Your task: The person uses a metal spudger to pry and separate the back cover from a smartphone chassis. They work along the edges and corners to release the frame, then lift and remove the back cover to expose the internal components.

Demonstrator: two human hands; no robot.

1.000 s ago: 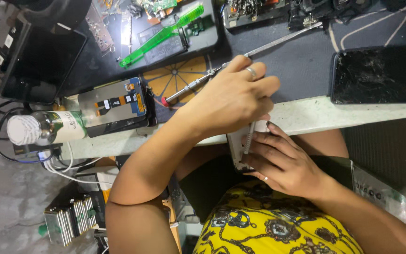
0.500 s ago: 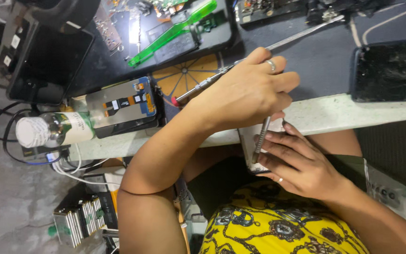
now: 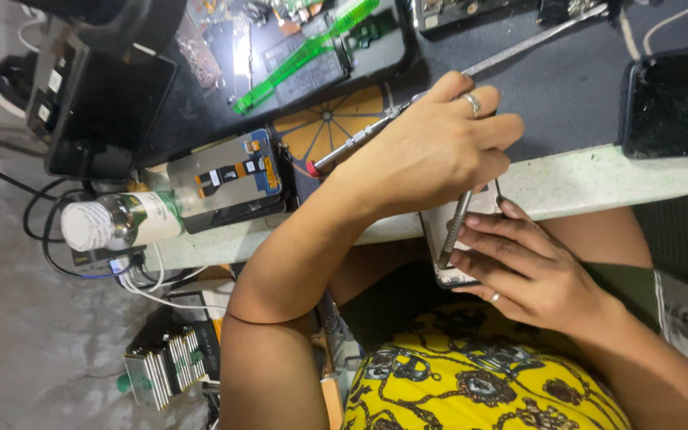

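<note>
Seen from the head camera, a slim white phone body (image 3: 449,248) is held just below the pale workbench edge (image 3: 599,179), slightly right of the frame's centre. It is gripped by the right hand (image 3: 535,275), whose fingers (image 3: 491,231) are curled shut across its face and side. The left hand (image 3: 431,151), at 12 o'clock from the phone, is closed around a thin grey metal prying tool (image 3: 455,224), whose tip is set against the phone's left edge. A slender silver screwdriver with a red end (image 3: 352,143) is also tucked under that hand, pointing towards 8 o'clock.

The step in hand is judged to be working the tool along the phone's seam. A steady right-hand hold and light, controlled pressure on the tip would be called for.

At 9 o'clock on the bench, a grey-backed display module (image 3: 228,179) is laid beside a white-capped bottle (image 3: 121,223). At 2 o'clock, a dark cracked-screen phone (image 3: 670,103) is seen.
</note>
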